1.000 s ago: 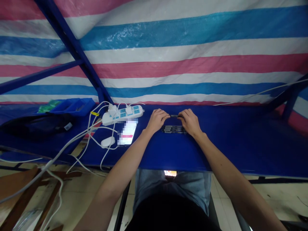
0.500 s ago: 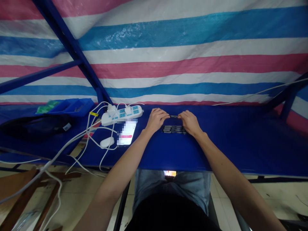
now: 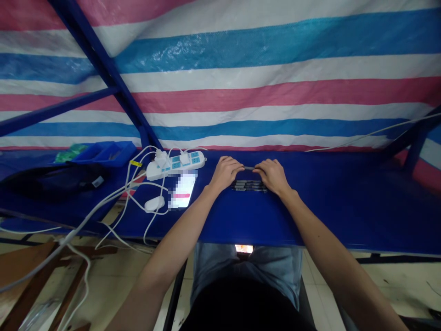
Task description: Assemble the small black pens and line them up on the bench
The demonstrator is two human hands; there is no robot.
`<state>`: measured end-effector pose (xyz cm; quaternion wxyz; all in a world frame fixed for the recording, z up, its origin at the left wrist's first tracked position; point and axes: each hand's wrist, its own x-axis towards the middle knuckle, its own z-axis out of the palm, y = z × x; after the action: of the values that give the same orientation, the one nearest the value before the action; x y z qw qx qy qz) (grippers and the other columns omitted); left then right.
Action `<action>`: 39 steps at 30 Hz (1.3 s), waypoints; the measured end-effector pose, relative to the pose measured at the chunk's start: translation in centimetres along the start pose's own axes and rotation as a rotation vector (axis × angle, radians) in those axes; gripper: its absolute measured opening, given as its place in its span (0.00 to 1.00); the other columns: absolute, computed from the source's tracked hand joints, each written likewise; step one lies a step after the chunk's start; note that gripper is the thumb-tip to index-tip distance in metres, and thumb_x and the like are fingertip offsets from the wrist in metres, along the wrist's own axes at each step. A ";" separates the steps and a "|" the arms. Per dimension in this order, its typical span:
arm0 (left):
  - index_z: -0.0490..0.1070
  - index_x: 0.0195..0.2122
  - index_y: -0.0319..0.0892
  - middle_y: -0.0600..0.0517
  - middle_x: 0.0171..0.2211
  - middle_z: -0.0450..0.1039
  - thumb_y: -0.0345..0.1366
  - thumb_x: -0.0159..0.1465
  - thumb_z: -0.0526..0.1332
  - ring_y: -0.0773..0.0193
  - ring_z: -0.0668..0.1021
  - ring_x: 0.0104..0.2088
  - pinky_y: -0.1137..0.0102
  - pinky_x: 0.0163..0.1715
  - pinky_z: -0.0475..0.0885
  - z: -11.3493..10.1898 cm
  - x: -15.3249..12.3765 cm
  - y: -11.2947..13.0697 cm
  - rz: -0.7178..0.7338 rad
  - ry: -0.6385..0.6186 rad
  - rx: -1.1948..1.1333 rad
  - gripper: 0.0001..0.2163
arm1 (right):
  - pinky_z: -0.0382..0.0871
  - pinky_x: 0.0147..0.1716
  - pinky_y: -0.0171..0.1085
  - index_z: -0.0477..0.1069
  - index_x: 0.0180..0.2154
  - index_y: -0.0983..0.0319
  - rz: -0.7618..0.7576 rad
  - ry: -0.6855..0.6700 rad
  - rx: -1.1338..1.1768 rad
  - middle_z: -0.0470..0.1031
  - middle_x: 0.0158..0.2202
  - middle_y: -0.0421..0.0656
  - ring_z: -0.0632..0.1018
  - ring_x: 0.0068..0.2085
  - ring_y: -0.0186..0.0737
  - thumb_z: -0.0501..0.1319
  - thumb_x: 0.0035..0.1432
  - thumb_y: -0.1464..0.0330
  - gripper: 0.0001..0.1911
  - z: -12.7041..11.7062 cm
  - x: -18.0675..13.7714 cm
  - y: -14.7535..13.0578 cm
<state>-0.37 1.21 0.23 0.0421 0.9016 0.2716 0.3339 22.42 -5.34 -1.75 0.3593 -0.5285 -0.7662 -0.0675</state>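
Observation:
Between my two hands a dark pen (image 3: 248, 168) is held crosswise over the blue table. My left hand (image 3: 228, 171) pinches its left end, with the fingers closed. At the other end, the fingers of my right hand (image 3: 272, 173) are closed on the same pen. Just nearer to me, several black pens (image 3: 248, 185) lie side by side on the table. The right hand hides their right ends in part, and my fingers cover both ends of the held pen.
A white power strip (image 3: 175, 165) with plugs and tangled white cables lies to the left. Beside it are a lit phone (image 3: 183, 191) and a white oval device (image 3: 154, 203). Further left are a blue tray (image 3: 117, 154) and a black bag (image 3: 55, 179). The blue table (image 3: 344, 202) stretches right.
The pen's visible middle has gone from showing a lighter detail to plain dark, and my fingers are slightly closer together on it. The pens on the table lie as before.

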 end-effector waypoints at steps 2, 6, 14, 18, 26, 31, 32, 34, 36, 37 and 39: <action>0.82 0.43 0.46 0.50 0.42 0.84 0.42 0.74 0.59 0.58 0.80 0.44 0.54 0.54 0.68 -0.1 -0.1 0.0 -0.026 0.033 -0.008 0.12 | 0.64 0.43 0.46 0.79 0.35 0.58 0.103 0.091 0.092 0.82 0.34 0.46 0.76 0.39 0.48 0.61 0.68 0.52 0.18 -0.4 0.1 -0.1; 0.81 0.43 0.45 0.50 0.43 0.83 0.43 0.74 0.60 0.58 0.81 0.45 0.55 0.55 0.68 -0.2 -0.2 -0.1 -0.081 0.119 -0.019 0.12 | 0.66 0.35 0.43 0.79 0.35 0.58 0.450 0.272 0.598 0.78 0.28 0.44 0.75 0.31 0.45 0.62 0.61 0.41 0.27 -1.1 0.5 0.2; 0.80 0.46 0.46 0.50 0.45 0.82 0.42 0.73 0.62 0.58 0.79 0.46 0.56 0.53 0.69 0.1 -0.4 -0.5 -0.116 0.138 -0.004 0.09 | 0.56 0.24 0.39 0.77 0.40 0.58 0.629 -0.043 1.482 0.67 0.23 0.39 0.62 0.20 0.36 0.54 0.65 0.40 0.30 -2.0 0.6 0.8; 0.80 0.46 0.45 0.50 0.44 0.81 0.41 0.72 0.63 0.58 0.79 0.46 0.57 0.51 0.70 0.1 -0.4 -0.4 -0.087 0.120 0.018 0.08 | 0.52 0.21 0.37 0.73 0.34 0.57 0.617 -0.003 1.561 0.60 0.21 0.35 0.56 0.20 0.32 0.66 0.61 0.45 0.22 -1.7 0.5 0.5; 0.80 0.45 0.45 0.50 0.44 0.81 0.42 0.73 0.62 0.57 0.78 0.47 0.56 0.52 0.70 0.0 -0.3 -0.1 -0.091 0.088 0.034 0.09 | 0.57 0.22 0.37 0.73 0.35 0.55 0.661 0.036 1.606 0.61 0.22 0.36 0.59 0.21 0.33 0.62 0.61 0.40 0.26 -1.6 0.6 0.8; 0.81 0.44 0.46 0.50 0.43 0.81 0.41 0.71 0.64 0.56 0.78 0.46 0.57 0.51 0.69 -0.2 -0.3 -0.4 -0.118 0.120 0.026 0.08 | 0.56 0.22 0.37 0.73 0.34 0.56 0.657 0.007 1.545 0.58 0.21 0.34 0.57 0.20 0.32 0.66 0.58 0.41 0.24 -1.1 0.4 0.9; 0.81 0.44 0.47 0.50 0.42 0.81 0.42 0.71 0.65 0.56 0.78 0.45 0.57 0.51 0.69 -0.1 -0.3 -0.5 -0.139 0.123 0.023 0.08 | 0.56 0.22 0.37 0.74 0.35 0.56 0.658 0.038 1.515 0.61 0.21 0.35 0.58 0.20 0.32 0.63 0.60 0.39 0.27 -1.0 0.5 1.0; 0.82 0.45 0.47 0.51 0.39 0.81 0.42 0.71 0.65 0.57 0.78 0.42 0.56 0.51 0.69 0.0 -0.1 -0.6 -0.194 0.115 0.000 0.08 | 0.58 0.23 0.38 0.76 0.39 0.57 0.644 0.128 1.431 0.66 0.24 0.37 0.61 0.21 0.32 0.59 0.61 0.37 0.30 -0.7 0.7 1.2; 0.82 0.46 0.47 0.52 0.37 0.82 0.41 0.70 0.66 0.58 0.78 0.39 0.57 0.50 0.69 0.2 0.2 -0.7 -0.247 0.093 -0.033 0.08 | 0.59 0.25 0.38 0.77 0.41 0.57 0.607 0.213 1.306 0.70 0.27 0.38 0.65 0.23 0.33 0.64 0.58 0.40 0.27 -0.3 1.0 1.7; 0.82 0.46 0.47 0.52 0.37 0.82 0.41 0.70 0.66 0.58 0.78 0.39 0.57 0.50 0.69 0.2 0.3 -0.8 -0.263 0.074 -0.044 0.08 | 0.60 0.26 0.38 0.77 0.41 0.57 0.590 0.234 1.222 0.71 0.27 0.38 0.67 0.24 0.34 0.67 0.56 0.43 0.25 -0.2 1.0 2.0; 0.82 0.46 0.46 0.51 0.40 0.83 0.41 0.70 0.65 0.56 0.78 0.42 0.57 0.50 0.69 0.2 0.4 -1.1 -0.271 0.022 -0.044 0.08 | 0.63 0.29 0.39 0.76 0.40 0.58 0.566 0.208 1.028 0.73 0.27 0.38 0.70 0.26 0.36 0.70 0.54 0.49 0.21 0.0 0.9 2.8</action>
<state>-0.50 2.33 0.04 0.1036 0.8518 0.3839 0.3411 24.67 -3.45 -2.00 0.6465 -0.4608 -0.4907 0.3591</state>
